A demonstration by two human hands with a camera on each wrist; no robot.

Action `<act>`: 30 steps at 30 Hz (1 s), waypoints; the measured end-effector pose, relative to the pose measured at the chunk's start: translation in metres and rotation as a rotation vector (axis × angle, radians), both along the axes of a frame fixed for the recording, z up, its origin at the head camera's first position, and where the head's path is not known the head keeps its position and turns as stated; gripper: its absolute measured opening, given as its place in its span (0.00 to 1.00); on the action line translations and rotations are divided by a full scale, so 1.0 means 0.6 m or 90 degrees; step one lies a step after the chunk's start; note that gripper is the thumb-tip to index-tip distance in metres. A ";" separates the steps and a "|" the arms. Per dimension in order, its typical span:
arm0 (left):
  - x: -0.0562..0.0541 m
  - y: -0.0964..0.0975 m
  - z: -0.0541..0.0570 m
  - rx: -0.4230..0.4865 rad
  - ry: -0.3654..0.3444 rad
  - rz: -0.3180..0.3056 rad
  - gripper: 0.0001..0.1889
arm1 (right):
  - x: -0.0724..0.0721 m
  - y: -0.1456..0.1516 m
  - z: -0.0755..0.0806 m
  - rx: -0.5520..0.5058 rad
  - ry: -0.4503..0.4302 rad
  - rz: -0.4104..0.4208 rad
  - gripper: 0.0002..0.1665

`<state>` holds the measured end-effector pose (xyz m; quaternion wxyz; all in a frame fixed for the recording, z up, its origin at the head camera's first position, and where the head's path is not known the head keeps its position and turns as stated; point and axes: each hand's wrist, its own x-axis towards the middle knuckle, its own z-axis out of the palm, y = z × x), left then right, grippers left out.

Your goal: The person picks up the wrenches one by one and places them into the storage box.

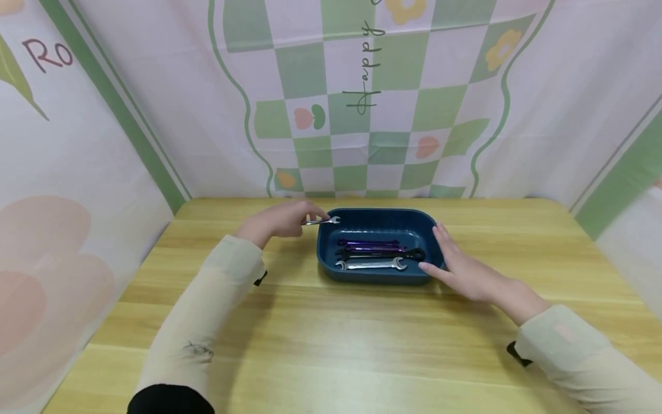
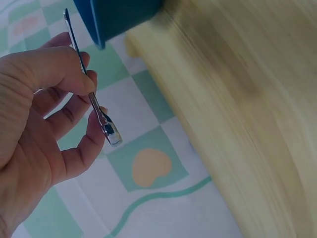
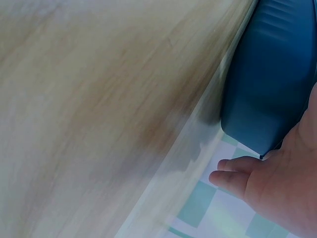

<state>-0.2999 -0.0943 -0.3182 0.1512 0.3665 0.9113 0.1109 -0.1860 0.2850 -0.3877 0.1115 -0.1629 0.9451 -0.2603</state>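
Observation:
My left hand (image 1: 284,221) pinches a small silver wrench (image 1: 329,220) between thumb and fingers at the left rim of a dark blue plastic bin (image 1: 377,278). In the left wrist view, the wrench (image 2: 95,104) slants across the fingertips beside the bin's corner (image 2: 119,22). Inside the bin lie a silver open-ended wrench (image 1: 369,264), a black wrench (image 1: 414,254) and purple wrenches (image 1: 372,243), roughly side by side. With fingers extended, my right hand (image 1: 462,273) rests against the bin's right end, its thumb over the front right corner.
The bin stands on a light wooden table (image 1: 341,339), near its back edge. Behind it hangs a white and green checked cloth (image 1: 349,115); more printed cloth (image 1: 67,172) encloses the left side.

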 end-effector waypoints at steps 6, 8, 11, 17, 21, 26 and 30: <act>-0.002 0.022 0.005 0.008 -0.005 -0.015 0.39 | 0.000 -0.001 0.003 0.003 0.002 0.000 0.59; -0.003 0.029 0.007 0.008 -0.007 -0.017 0.39 | 0.000 -0.002 0.004 0.004 0.001 -0.001 0.59; -0.004 0.039 0.005 0.009 -0.007 -0.025 0.38 | 0.001 -0.002 0.004 0.004 -0.001 -0.001 0.59; -0.005 0.057 0.006 0.021 -0.006 -0.041 0.37 | 0.002 -0.002 0.004 0.003 -0.003 -0.001 0.59; -0.005 0.070 0.009 0.021 -0.005 -0.044 0.38 | 0.002 -0.001 0.004 0.000 -0.003 0.000 0.59; -0.004 0.085 0.009 0.018 0.004 -0.055 0.37 | 0.001 0.000 0.002 0.003 -0.001 0.001 0.59; -0.002 0.098 0.008 0.019 0.016 -0.065 0.35 | 0.000 0.000 0.001 0.003 0.001 0.001 0.59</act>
